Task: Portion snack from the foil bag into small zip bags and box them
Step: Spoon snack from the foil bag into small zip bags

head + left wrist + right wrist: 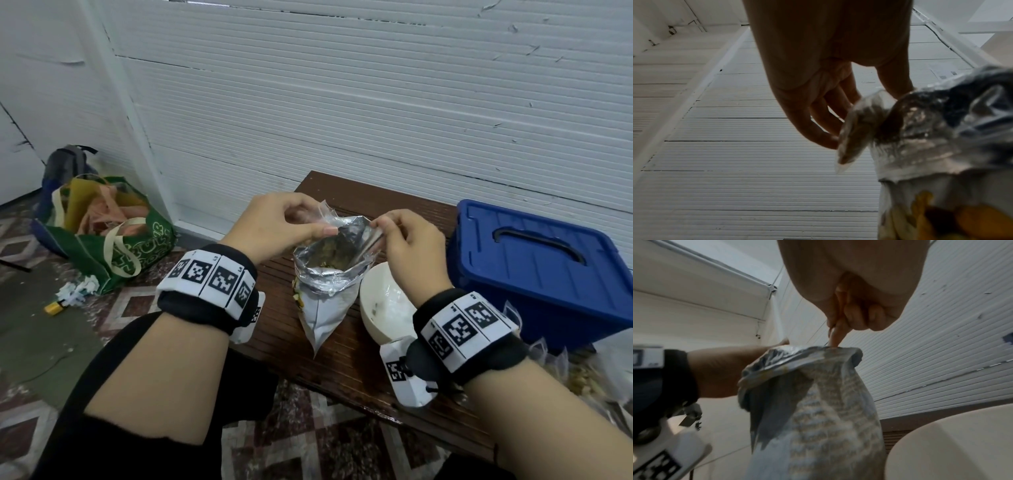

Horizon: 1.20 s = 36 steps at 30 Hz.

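On the floor at my far left sits a green tote bag [113, 236], well clear of the work. My left hand [277, 222] pinches a clear small zip bag [325, 214] together with the left lip of the foil bag [325, 291], which stands open near the worktop [346, 370] front edge. My right hand [409, 246] pinches the opposite lip, thumb and forefinger closed on it. The foil looks light, crinkly and floppy, so I judge it will slump or tip unless I hold the rim itself; the zip bag is thin and slippery, best taken at its mouth. Just beside the foil bag is a white bowl [383, 305], and further right the blue box [541, 270], lid on. Free room is narrow: the worktop edge lies close on the left.
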Each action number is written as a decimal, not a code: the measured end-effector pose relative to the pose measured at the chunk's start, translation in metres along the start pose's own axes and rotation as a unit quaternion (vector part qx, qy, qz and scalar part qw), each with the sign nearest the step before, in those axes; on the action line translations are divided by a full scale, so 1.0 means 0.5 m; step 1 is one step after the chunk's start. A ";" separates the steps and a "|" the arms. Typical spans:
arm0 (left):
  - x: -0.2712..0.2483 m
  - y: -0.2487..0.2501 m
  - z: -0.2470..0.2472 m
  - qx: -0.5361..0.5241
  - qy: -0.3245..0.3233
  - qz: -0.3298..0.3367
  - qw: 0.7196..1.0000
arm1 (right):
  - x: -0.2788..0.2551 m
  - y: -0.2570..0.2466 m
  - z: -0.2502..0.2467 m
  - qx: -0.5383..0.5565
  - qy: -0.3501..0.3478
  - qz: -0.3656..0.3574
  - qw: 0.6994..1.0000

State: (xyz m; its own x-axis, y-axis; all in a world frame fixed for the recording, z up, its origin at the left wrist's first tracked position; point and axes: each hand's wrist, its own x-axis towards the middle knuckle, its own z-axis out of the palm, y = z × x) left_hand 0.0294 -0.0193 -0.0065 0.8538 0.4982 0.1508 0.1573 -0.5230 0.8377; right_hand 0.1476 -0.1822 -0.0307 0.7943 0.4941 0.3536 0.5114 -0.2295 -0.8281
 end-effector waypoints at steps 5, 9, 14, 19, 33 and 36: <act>0.000 0.001 -0.002 -0.013 0.015 -0.003 1.000 | 0.024 0.006 -0.020 0.027 0.078 0.095 0.992; -0.003 0.002 -0.008 -0.042 0.020 -0.011 0.999 | 0.037 0.014 -0.032 0.020 0.099 0.136 0.986; -0.004 0.006 -0.027 -0.011 0.007 -0.009 1.000 | 0.053 0.011 -0.052 0.027 0.123 0.149 0.981; -0.006 0.010 -0.028 -0.018 -0.012 -0.019 1.000 | 0.085 -0.008 -0.093 0.011 0.148 0.138 0.979; -0.003 0.019 0.003 0.035 -0.023 0.015 0.999 | 0.101 -0.059 -0.089 0.008 0.140 0.079 0.987; 0.001 0.014 0.015 0.052 -0.019 0.023 0.998 | 0.091 -0.074 -0.076 0.014 0.133 0.055 0.989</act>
State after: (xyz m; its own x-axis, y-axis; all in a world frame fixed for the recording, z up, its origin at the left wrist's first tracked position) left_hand 0.0345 -0.0277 -0.0046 0.8793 0.4466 0.1652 0.1667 -0.6137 0.7717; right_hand 0.1774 -0.1830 0.0324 0.9051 0.2276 0.3590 0.4100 -0.2441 -0.8788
